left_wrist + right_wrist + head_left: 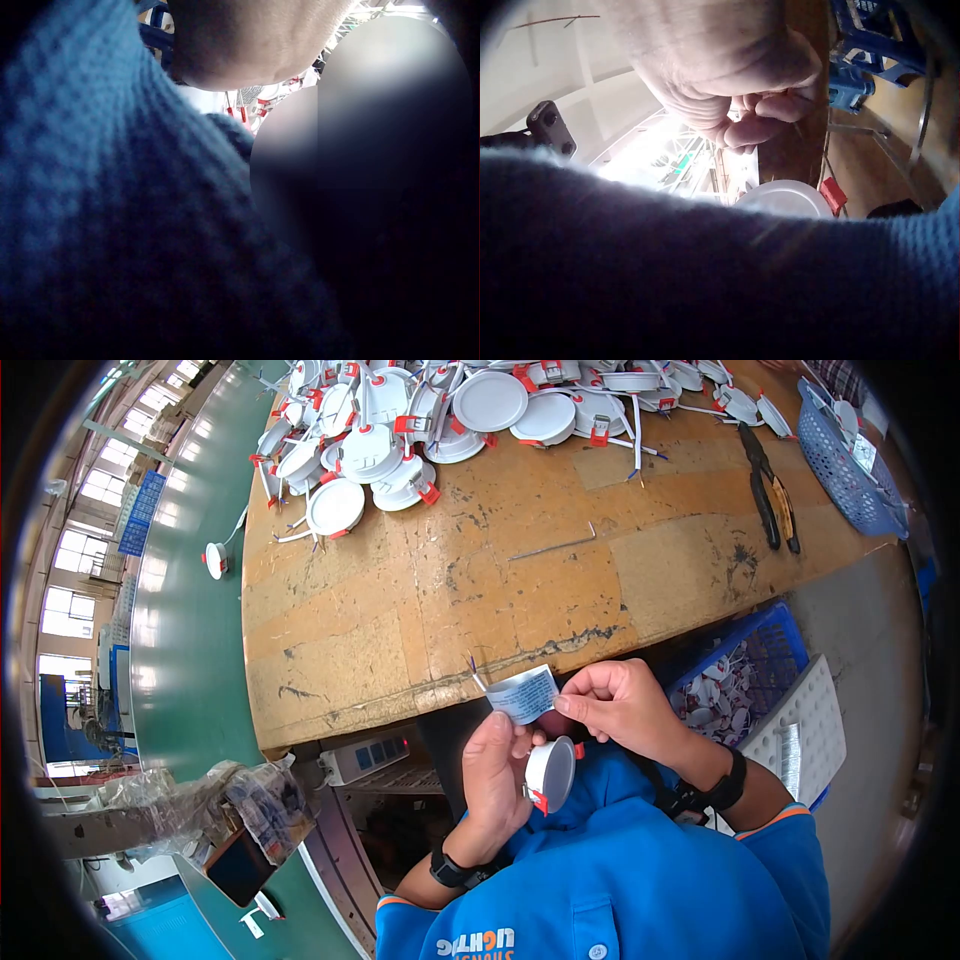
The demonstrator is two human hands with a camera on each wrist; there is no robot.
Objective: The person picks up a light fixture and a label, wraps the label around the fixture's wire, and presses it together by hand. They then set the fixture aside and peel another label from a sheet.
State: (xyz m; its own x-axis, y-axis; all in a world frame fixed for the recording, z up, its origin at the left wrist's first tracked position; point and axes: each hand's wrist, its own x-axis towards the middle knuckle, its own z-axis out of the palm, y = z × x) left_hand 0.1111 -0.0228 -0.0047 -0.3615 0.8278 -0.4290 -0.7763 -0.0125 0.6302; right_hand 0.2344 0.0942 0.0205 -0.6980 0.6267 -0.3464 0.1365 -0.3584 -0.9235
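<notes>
In the head view, a small printed label (523, 695) is pinched at its right end by my right hand (635, 710). My left hand (495, 770) holds the label's left end with a thin wire beside it, and a round white lamp (551, 774) with red clips hangs at its fingers. The right wrist view shows my right hand (727, 67) with curled fingers above part of the lamp (784, 199) and a red clip (833, 196). Cloth fills much of the left wrist view, with part of my left hand (255, 37) at the top; its fingertips are hidden there.
Many round white lamps (490, 402) are heaped on the brown table (430, 590). A thin metal rod (552, 547), pliers (770, 490) and a blue basket (850, 470) are on it. Below the right edge stands a blue crate (780, 650) of small white parts. A green surface (190, 620) runs along the left.
</notes>
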